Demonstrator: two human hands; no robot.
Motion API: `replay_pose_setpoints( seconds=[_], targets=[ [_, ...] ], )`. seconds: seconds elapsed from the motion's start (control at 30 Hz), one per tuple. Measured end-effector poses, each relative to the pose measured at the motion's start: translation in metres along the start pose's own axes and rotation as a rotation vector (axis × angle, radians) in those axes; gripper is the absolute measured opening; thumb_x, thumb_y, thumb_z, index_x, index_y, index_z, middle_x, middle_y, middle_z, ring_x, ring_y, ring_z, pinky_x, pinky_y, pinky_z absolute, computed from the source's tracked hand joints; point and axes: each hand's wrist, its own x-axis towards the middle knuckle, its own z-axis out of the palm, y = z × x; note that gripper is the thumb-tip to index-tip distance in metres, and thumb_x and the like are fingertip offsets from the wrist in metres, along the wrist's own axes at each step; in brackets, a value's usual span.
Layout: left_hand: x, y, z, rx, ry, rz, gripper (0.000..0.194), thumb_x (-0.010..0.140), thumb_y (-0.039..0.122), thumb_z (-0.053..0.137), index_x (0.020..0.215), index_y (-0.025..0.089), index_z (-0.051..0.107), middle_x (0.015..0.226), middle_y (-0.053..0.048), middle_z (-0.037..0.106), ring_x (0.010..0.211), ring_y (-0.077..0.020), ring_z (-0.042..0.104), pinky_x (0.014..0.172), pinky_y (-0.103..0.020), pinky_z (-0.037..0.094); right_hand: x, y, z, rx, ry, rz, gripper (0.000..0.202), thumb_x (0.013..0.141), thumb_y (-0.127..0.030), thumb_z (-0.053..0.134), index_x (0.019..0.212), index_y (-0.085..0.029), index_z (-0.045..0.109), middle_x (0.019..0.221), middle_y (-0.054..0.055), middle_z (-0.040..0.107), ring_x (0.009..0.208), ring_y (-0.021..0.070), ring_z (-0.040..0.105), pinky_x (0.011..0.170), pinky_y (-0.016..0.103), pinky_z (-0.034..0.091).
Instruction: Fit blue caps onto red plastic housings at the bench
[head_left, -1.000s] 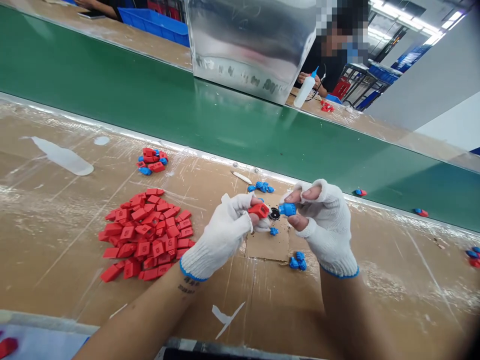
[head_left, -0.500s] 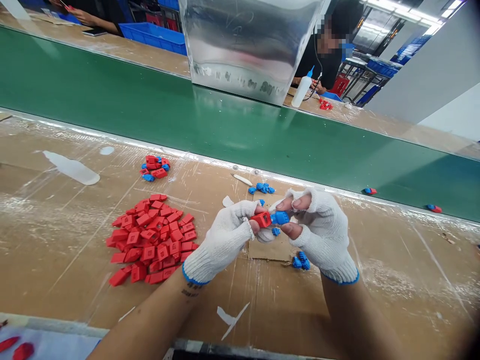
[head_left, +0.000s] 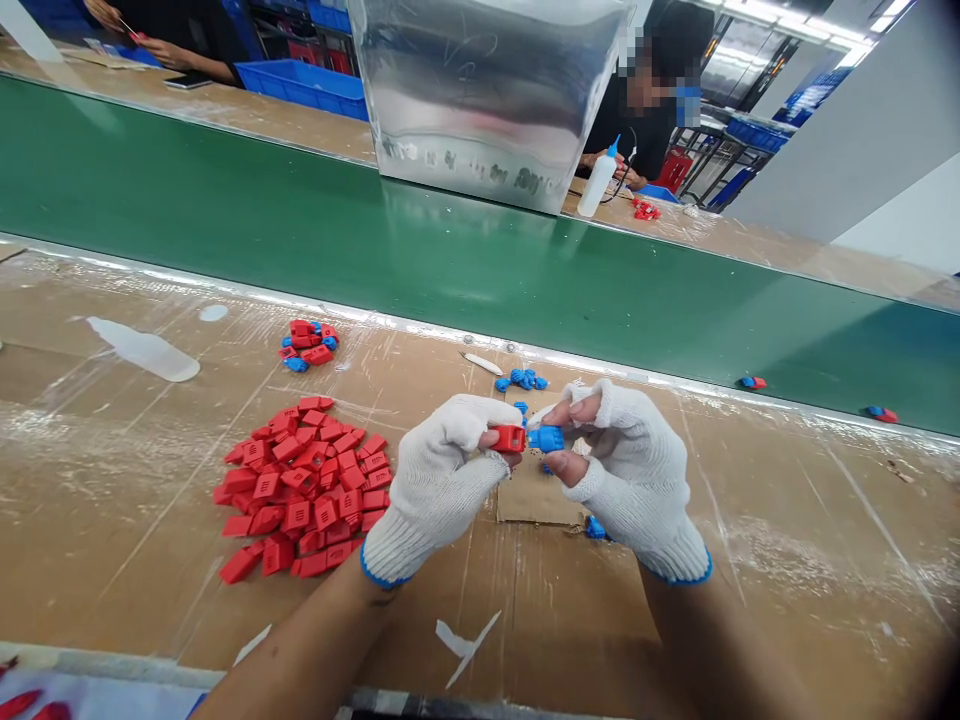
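1. The person's left hand point(head_left: 450, 462), in a white knitted glove with blue cuff trim, is closed on a red hollow plastic piece point(head_left: 508, 439), pinching it between thumb and fingertips.
2. The right hand point(head_left: 631, 465), gloved alike with bare fingertips, grips a blue ribbed plastic insert point(head_left: 547, 439) between its thumb and fingers.
3. Both parts are held in front of the person, above a cardboard pad point(head_left: 536, 506) on the covered worktable point(head_left: 577, 630). The red piece's opening faces the narrower end of the insert; the two sit just beside each other, and whether they touch cannot be told.
4. A large heap of red plastic pieces point(head_left: 307, 495) lies to the left of the left hand, with a smaller mixed cluster of red and blue pieces point(head_left: 309, 344) beyond it.
5. Past the hands, a group of blue inserts point(head_left: 523, 380) lies near a slim white tool point(head_left: 482, 363). Another blue part point(head_left: 596, 527) shows beside the right hand, partly hidden by it.
6. A green conveyor belt point(head_left: 300, 220) runs across behind the table, carrying two red-and-blue pieces point(head_left: 752, 383) at the right.
7. Across the belt stand a metal box point(head_left: 487, 100) and a blue-tipped squeeze bottle point(head_left: 598, 184), with a co-worker's hands near the bottle.
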Motion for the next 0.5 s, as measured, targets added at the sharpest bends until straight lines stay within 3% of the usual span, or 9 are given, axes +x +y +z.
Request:
replay_pose_setpoints(
  seconds=[0.17,0.33,0.5],
  targets=[
    [0.001,-0.002,-0.002,0.286,-0.005,0.217,0.023,0.080,0.002,0.076,0.076,0.023,0.067,0.095,-0.003,0.085,0.082,-0.0170,0.078,0.072,-0.028,0.063,-0.003,0.002,0.005,-0.041,-0.019,0.003,0.036,0.091,-0.016,0.083,0.119,-0.033,0.069,0.103,-0.002,0.078,0.090,0.0190,0.078,0.081,0.035,0.066],
    [-0.001,-0.007,-0.007,0.384,-0.046,0.378,0.033,0.082,-0.001,0.074,0.068,0.022,0.056,0.088,-0.002,0.083,0.076,-0.0145,0.077,0.072,-0.027,0.063,0.008,-0.010,0.006,-0.187,-0.042,-0.072,0.021,0.090,-0.015,0.081,0.101,-0.028,0.068,0.091,-0.003,0.078,0.076,0.0154,0.073,0.070,0.028,0.062],
    [-0.006,-0.013,-0.012,0.350,-0.136,0.383,0.028,0.088,0.000,0.066,0.072,0.023,0.066,0.098,-0.003,0.085,0.088,-0.0179,0.080,0.086,-0.033,0.066,0.020,-0.020,0.000,-0.270,-0.164,-0.113,0.028,0.093,-0.016,0.080,0.075,-0.022,0.060,0.073,-0.003,0.069,0.062,0.0118,0.060,0.057,0.025,0.051]
  ],
)
